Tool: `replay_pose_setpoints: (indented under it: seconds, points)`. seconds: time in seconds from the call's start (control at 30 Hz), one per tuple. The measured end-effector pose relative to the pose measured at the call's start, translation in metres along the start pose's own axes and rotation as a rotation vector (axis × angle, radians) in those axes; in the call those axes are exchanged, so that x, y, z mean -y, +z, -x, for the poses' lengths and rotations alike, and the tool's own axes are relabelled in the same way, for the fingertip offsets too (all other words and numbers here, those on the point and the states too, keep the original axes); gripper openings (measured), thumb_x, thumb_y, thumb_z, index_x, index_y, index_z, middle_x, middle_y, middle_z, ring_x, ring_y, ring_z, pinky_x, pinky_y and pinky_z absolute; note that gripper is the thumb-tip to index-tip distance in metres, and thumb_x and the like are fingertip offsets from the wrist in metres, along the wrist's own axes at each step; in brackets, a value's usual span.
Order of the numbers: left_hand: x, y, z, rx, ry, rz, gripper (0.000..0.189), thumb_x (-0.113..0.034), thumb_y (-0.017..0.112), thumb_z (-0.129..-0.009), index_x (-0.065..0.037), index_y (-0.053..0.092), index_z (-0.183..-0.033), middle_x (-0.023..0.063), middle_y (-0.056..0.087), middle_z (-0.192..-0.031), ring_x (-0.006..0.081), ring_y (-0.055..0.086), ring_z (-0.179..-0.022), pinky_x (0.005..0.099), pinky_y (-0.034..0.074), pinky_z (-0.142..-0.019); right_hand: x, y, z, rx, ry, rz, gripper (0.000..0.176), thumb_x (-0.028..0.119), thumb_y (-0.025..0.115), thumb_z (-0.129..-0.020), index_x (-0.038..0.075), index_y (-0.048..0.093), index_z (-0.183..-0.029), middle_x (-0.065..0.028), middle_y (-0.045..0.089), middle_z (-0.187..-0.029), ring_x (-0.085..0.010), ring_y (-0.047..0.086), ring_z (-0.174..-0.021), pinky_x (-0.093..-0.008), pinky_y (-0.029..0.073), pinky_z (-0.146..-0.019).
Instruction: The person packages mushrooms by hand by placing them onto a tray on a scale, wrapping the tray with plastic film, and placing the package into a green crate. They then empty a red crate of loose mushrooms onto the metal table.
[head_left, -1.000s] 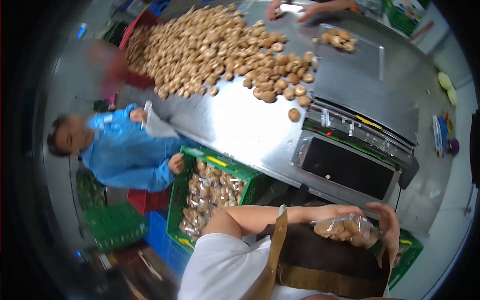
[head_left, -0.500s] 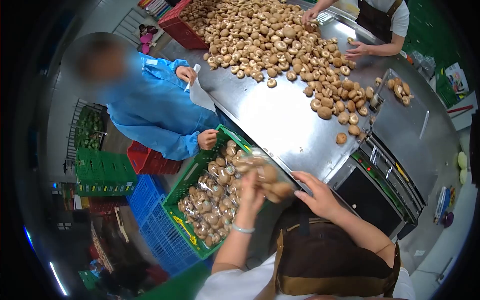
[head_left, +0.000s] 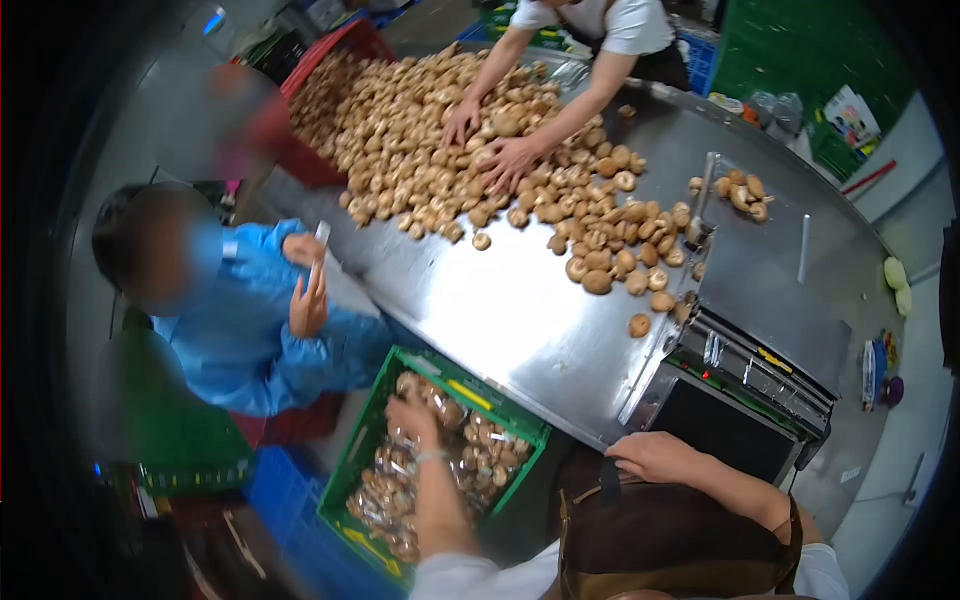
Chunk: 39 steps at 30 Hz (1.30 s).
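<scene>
My left hand (head_left: 410, 420) is down in the green crate (head_left: 336, 490), its fingers closed on a plastic-wrapped pack of mushrooms (head_left: 440, 402) near the far end. The fingertips are partly hidden. Other wrapped packs of mushrooms (head_left: 378, 500) lie around my wrist. My right hand (head_left: 652, 458) holds nothing; its fingers are extended and slightly bent near the steel table's (head_left: 420, 275) front edge, close to the wrapping machine (head_left: 735, 420).
A big heap of loose mushrooms (head_left: 410, 135) spills from a tipped red crate (head_left: 308, 75). Across the table, a co-worker's hands (head_left: 510, 160) reach into it. Someone in a blue gown (head_left: 250, 320) stands left, beyond the crate. Several mushrooms (head_left: 743, 192) sit behind the machine.
My left hand has carried the wrapped pack left and down into the crate. My right hand has drawn back toward my apron. The co-worker's hands have moved onto the heap; the view has shifted.
</scene>
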<state>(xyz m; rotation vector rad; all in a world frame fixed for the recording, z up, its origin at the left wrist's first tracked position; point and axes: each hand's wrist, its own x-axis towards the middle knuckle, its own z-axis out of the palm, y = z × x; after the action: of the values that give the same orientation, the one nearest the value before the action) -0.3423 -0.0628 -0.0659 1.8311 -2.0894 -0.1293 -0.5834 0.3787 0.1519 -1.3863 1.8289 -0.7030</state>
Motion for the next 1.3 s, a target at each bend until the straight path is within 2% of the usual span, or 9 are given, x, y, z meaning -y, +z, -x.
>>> replay_pose_setpoints:
  seconds: [0.17, 0.5, 0.57, 0.63, 0.7, 0.83, 0.93, 1.1, 1.3]
  points:
    - [-0.135, -0.097, 0.006, -0.456, 0.2, 0.587, 0.035, -0.012, 0.06, -0.095, 0.004, 0.05, -0.124, 0.0207, 0.053, -0.118, 0.0335, 0.053, -0.103, 0.0435, 0.044, -0.094, -0.023, -0.051, 0.042, -0.173, 0.246, 0.04, 0.024, 0.022, 0.06, -0.094, 0.009, 0.065, -0.113, -0.0095, 0.068, -0.107, -0.0298, 0.064, -0.104, -0.0411, 0.051, -0.091]
    - [-0.406, 0.145, 0.04, 0.712, 0.5, 0.846, 0.076, -0.031, 0.065, -0.094, 0.003, 0.028, -0.15, 0.0302, 0.033, -0.151, 0.0404, 0.033, -0.14, 0.0446, 0.025, -0.118, -0.079, -0.151, 0.068, -0.412, 0.338, 0.184, 0.021, 0.021, 0.063, -0.092, 0.009, 0.066, -0.109, -0.0078, 0.069, -0.102, -0.0292, 0.065, -0.098, -0.0411, 0.052, -0.086]
    - [-0.459, 0.123, 0.092, 0.446, 0.774, 0.424, 0.075, -0.035, 0.066, -0.092, 0.003, 0.032, -0.148, 0.0319, 0.038, -0.146, 0.0434, 0.036, -0.135, 0.0478, 0.03, -0.113, -0.104, -0.175, 0.074, -0.414, 0.33, 0.188, 0.021, 0.021, 0.064, -0.092, 0.009, 0.067, -0.108, -0.0071, 0.069, -0.103, -0.0291, 0.065, -0.098, -0.0412, 0.052, -0.085]
    - [-0.494, 0.109, 0.093, 0.521, 0.426, 0.552, 0.06, -0.034, 0.064, -0.094, 0.0, 0.046, -0.139, 0.0243, 0.047, -0.139, 0.0425, 0.04, -0.129, 0.0466, 0.035, -0.105, -0.139, -0.201, 0.087, -0.479, 0.438, 0.169, 0.023, 0.02, 0.063, -0.092, 0.007, 0.066, -0.111, -0.0105, 0.068, -0.108, -0.0294, 0.064, -0.1, -0.0398, 0.052, -0.087]
    - [-0.521, 0.095, 0.111, -0.116, 0.618, 0.425, 0.046, -0.027, 0.06, -0.096, 0.001, 0.052, -0.133, 0.021, 0.052, -0.135, 0.0386, 0.048, -0.122, 0.0451, 0.037, -0.104, -0.177, -0.23, 0.1, -0.587, 0.57, 0.05, 0.025, 0.021, 0.061, -0.094, 0.006, 0.065, -0.114, -0.012, 0.067, -0.114, -0.0293, 0.063, -0.107, -0.0394, 0.052, -0.09]
    - [-0.634, 0.068, 0.134, 0.679, 0.645, 1.188, 0.041, -0.015, 0.067, -0.093, 0.003, 0.054, -0.129, 0.0173, 0.06, -0.119, 0.0244, 0.059, -0.107, 0.035, 0.049, -0.092, -0.26, -0.291, 0.092, -1.072, 0.72, -0.318, 0.045, 0.029, 0.064, -0.094, 0.004, 0.055, -0.13, -0.0157, 0.063, -0.125, -0.0284, 0.061, -0.115, -0.0404, 0.047, -0.098]
    - [-0.727, 0.078, 0.163, 1.212, 0.91, 0.973, 0.063, -0.024, 0.077, -0.087, 0.001, 0.049, -0.137, 0.0201, 0.062, -0.12, 0.0268, 0.064, -0.104, 0.0362, 0.052, -0.087, -0.347, -0.325, 0.067, -1.267, 0.702, -0.528, 0.071, 0.044, 0.067, -0.091, 0.001, 0.043, -0.142, -0.0254, 0.052, -0.137, -0.0326, 0.053, -0.126, -0.0412, 0.042, -0.104]
    - [-0.813, 0.059, 0.211, 1.065, 1.443, 0.309, 0.106, -0.049, 0.085, -0.071, 0.008, 0.037, -0.145, 0.0298, 0.05, -0.139, 0.0372, 0.054, -0.127, 0.0412, 0.045, -0.105, -0.416, -0.362, 0.01, -1.27, 0.851, -0.503, 0.095, 0.059, 0.074, -0.078, 0.001, 0.039, -0.145, -0.0276, 0.044, -0.142, -0.0392, 0.046, -0.132, -0.0436, 0.039, -0.109]
    - [-0.82, 0.062, 0.23, 1.136, 1.322, 0.216, 0.116, -0.046, 0.092, -0.06, -0.001, 0.034, -0.15, 0.0273, 0.047, -0.142, 0.038, 0.051, -0.129, 0.0423, 0.045, -0.106, -0.415, -0.358, 0.012, -1.178, 0.92, -0.361, 0.097, 0.06, 0.076, -0.075, 0.003, 0.04, -0.145, -0.0254, 0.043, -0.14, -0.0396, 0.044, -0.132, -0.0448, 0.04, -0.108]
